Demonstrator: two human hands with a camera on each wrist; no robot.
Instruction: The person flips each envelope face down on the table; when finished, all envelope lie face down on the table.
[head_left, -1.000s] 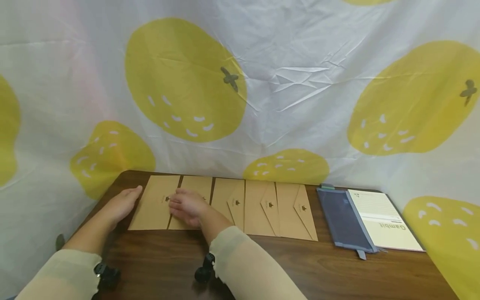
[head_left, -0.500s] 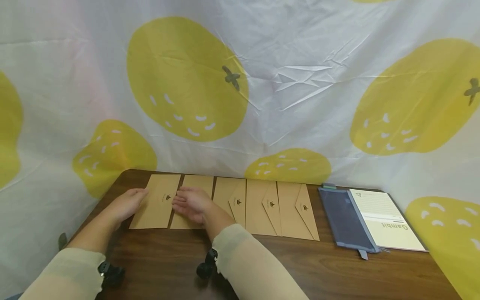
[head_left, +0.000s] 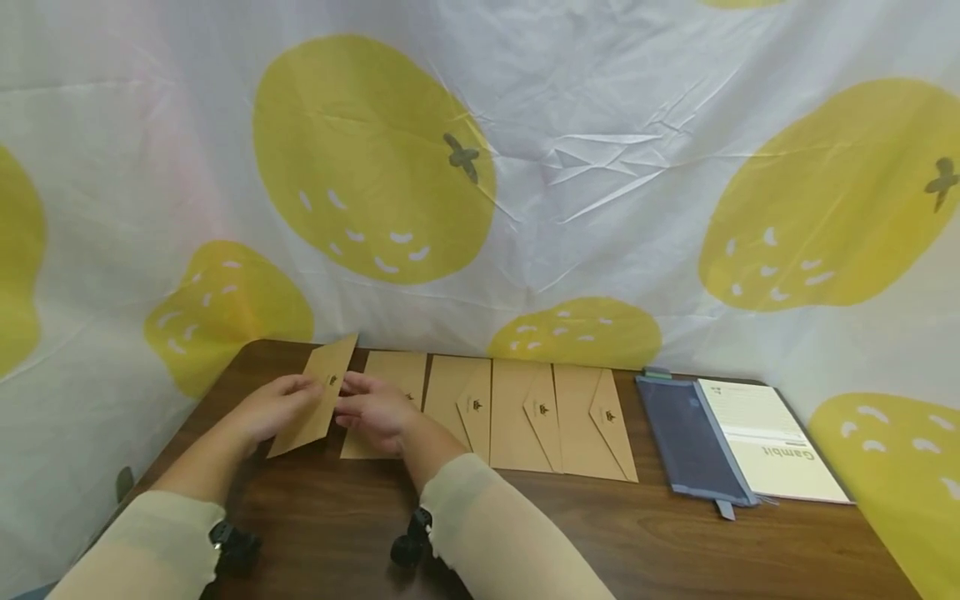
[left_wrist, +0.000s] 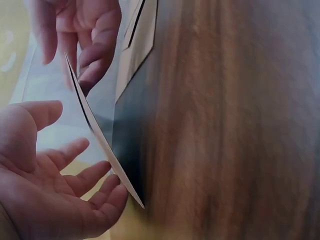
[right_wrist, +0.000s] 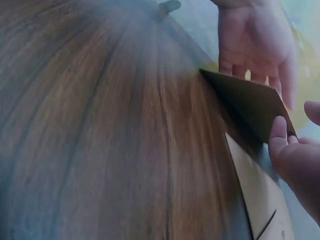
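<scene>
A brown kraft-paper envelope with a small dark crown print stands tilted at the left end of a row, its right side raised off the table. My left hand is at its printed face; in the left wrist view, fingertips touch the envelope while the thumb stays apart. On the other side, my right hand has its fingers near the raised edge. The right wrist view has fingertips against the dark underside of the envelope, the thumb apart from it.
Several like envelopes lie flat in a row to the right, among them a flapped one. Farther right are a blue mesh pouch and a white notepad. A curtain with yellow fruit hangs behind the wooden table.
The leftmost envelope lay flat earlier and now tilts up, right side raised. My left hand has moved right onto it; my right hand has shifted slightly left at its edge.
</scene>
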